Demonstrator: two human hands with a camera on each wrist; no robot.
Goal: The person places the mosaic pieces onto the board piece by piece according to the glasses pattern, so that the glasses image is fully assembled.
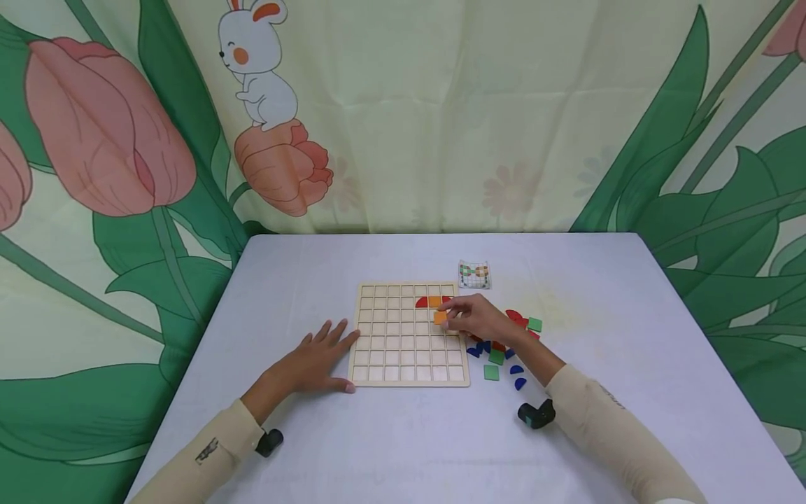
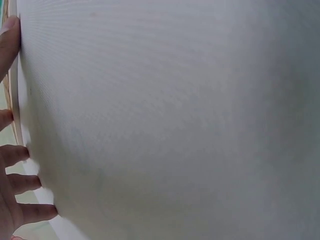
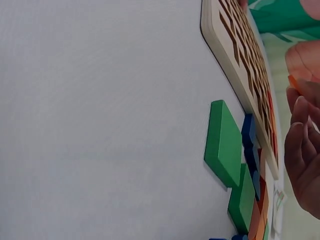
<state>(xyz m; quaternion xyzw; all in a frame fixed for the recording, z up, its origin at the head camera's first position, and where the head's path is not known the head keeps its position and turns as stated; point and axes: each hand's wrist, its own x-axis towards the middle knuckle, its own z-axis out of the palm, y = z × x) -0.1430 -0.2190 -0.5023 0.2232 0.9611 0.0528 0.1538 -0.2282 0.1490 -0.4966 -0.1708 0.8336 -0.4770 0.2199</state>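
Observation:
A wooden grid board lies flat on the table. In its upper right part sit a red piece, an orange square and another red piece. The right hand pinches an orange square over the row below; in the right wrist view that hand holds the orange piece above the board. The left hand rests with fingers spread at the board's left edge; its fingers also show in the left wrist view.
Loose blue, green and red pieces lie right of the board, under and beside the right forearm. A small printed card lies beyond the board's upper right corner. A patterned curtain hangs behind the table.

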